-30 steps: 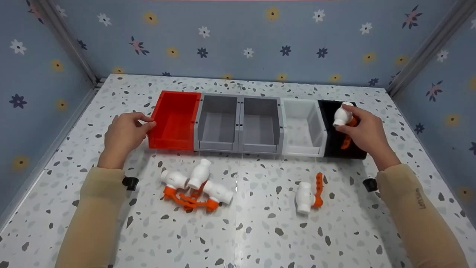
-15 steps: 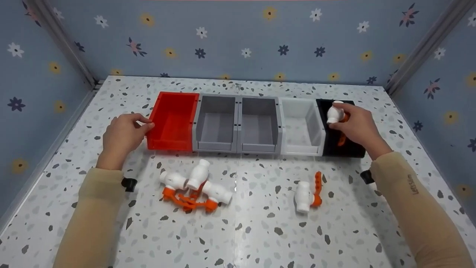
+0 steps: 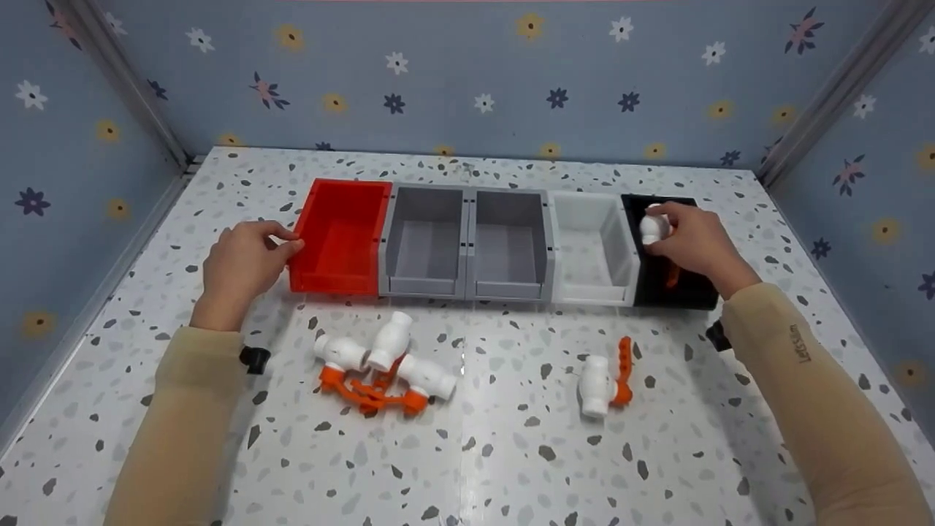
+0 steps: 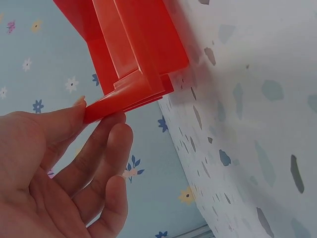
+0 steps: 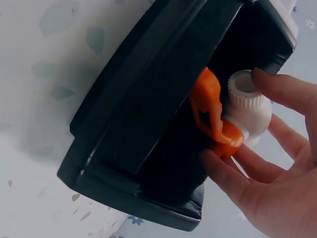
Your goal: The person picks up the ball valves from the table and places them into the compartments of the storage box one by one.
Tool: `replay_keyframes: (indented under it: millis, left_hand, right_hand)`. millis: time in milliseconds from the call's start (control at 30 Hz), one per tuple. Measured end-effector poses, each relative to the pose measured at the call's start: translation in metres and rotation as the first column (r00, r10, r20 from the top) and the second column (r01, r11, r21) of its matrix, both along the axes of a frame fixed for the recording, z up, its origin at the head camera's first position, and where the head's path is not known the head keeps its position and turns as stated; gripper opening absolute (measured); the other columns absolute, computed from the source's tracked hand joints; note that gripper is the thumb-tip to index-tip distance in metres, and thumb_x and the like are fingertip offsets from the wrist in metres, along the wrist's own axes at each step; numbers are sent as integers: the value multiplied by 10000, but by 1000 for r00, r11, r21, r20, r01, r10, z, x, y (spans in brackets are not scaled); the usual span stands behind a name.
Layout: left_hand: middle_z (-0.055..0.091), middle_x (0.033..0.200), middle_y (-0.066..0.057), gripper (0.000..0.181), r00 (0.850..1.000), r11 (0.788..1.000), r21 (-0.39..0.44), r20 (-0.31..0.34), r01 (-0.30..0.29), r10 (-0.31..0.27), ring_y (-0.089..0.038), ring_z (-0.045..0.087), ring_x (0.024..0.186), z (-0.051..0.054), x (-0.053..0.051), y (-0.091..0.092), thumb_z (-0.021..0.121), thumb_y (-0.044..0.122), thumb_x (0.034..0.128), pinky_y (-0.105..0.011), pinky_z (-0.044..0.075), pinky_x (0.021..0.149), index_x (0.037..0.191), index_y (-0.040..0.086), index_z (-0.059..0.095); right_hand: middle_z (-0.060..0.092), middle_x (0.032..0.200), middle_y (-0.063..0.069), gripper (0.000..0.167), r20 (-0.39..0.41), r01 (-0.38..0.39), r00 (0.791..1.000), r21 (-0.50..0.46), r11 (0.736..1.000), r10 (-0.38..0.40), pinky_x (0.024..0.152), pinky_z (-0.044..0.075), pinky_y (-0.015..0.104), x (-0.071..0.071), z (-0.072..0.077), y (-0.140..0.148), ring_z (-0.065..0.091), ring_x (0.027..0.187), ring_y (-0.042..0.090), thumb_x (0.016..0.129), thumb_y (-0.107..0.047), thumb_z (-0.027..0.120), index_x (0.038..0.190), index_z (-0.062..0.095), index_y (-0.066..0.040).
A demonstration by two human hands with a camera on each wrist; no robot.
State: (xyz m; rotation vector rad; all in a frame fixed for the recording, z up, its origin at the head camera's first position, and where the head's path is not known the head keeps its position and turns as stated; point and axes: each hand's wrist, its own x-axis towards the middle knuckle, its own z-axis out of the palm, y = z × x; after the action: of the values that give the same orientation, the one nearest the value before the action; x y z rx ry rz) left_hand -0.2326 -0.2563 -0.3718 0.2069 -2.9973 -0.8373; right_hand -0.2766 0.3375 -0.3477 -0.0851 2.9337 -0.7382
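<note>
The left hand (image 3: 241, 267) pinches the left rim of the red bin (image 3: 340, 237); in the left wrist view the thumb and fingertips of that hand (image 4: 74, 163) grip the red edge (image 4: 124, 96). Over the black bin (image 3: 676, 292) at the right end, the right hand (image 3: 697, 241) holds a white valve (image 3: 654, 228) with an orange handle. The right wrist view shows the fingers of this hand (image 5: 277, 163) around the white valve body (image 5: 250, 116), its orange handle (image 5: 210, 106) inside the black bin (image 5: 133, 124). Another orange part lies in that bin, partly hidden.
Two grey bins (image 3: 427, 241) and a white bin (image 3: 592, 248) stand between the red and black ones. Several white valves with orange handles (image 3: 391, 340) lie in front at left, one more valve (image 3: 595, 387) at right. Patterned walls (image 3: 467, 73) enclose the table.
The right hand has moved slightly left and lower into the black bin with the valve. The left hand stays at the red bin's rim.
</note>
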Motion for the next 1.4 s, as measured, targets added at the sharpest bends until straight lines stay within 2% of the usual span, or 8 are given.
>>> replay_keyframes:
  millis: [167, 400, 600, 800, 1000, 1233, 1400]
  left_hand:
    - [639, 1045, -192, 331, 1000, 1000, 4, 8, -2, 2, -323, 558, 806, 2, -1, 1, 607, 307, 992, -395, 486, 638, 1235, 91, 672]
    - [636, 1042, -197, 339, 1000, 1000, 9, 19, -1, 1, -321, 556, 807, 1, -1, 1, 609, 313, 992, -391, 486, 635, 1232, 80, 668]
    - [644, 1014, -197, 332, 1000, 1000, -8, -2, 1, -1, -320, 554, 796, 2, 0, 2, 609, 296, 988, -404, 487, 637, 1222, 69, 672]
    - [641, 1030, -202, 333, 1000, 1000, -8, 10, 5, -5, -323, 561, 806, 2, -1, 2, 609, 302, 989, -404, 490, 640, 1223, 72, 671]
    - [637, 1038, -201, 337, 1000, 1000, -2, 24, 3, -3, -325, 561, 809, 2, -2, 2, 606, 307, 992, -403, 490, 643, 1224, 71, 665]
    - [636, 1051, -203, 336, 1000, 1000, 6, 25, -3, 3, -327, 561, 820, 2, -1, 1, 601, 304, 993, -404, 488, 652, 1227, 73, 667]
    - [636, 1041, -202, 334, 1000, 1000, 13, 23, 1, -1, -325, 560, 810, 3, -1, 2, 606, 302, 991, -396, 485, 649, 1223, 68, 667]
  right_hand:
    - [474, 1363, 303, 603, 48, -30, 998, 54, 998, 28, 947, 406, 616, -7, 3, -1, 558, 1044, 403, 885, -170, 723, 1439, 501, -86]
    - [482, 1345, 284, 585, 92, -49, 995, 100, 994, 40, 918, 418, 601, -14, 1, -2, 508, 1113, 409, 866, -124, 708, 1417, 516, -79]
    - [582, 1228, 268, 512, 91, -56, 995, 129, 990, 45, 899, 429, 576, -15, -2, -3, 543, 994, 379, 866, -70, 641, 1372, 558, -66]
    - [507, 1351, 288, 525, 114, -59, 993, 163, 985, 41, 963, 398, 622, -19, -4, -4, 555, 1049, 421, 862, -74, 664, 1371, 541, -42]
    - [611, 1192, 272, 490, 151, -75, 987, 187, 980, 46, 966, 399, 622, -21, -5, -9, 614, 950, 395, 907, -79, 580, 1387, 506, -16]
    - [458, 1374, 322, 540, 194, -60, 981, 208, 976, 19, 980, 387, 627, -24, -5, -11, 550, 1067, 429, 878, -73, 625, 1393, 478, -8]
    - [456, 1375, 319, 531, 221, -57, 975, 220, 974, 7, 981, 383, 630, -26, -7, -10, 522, 1111, 428, 891, -83, 619, 1394, 468, -7]
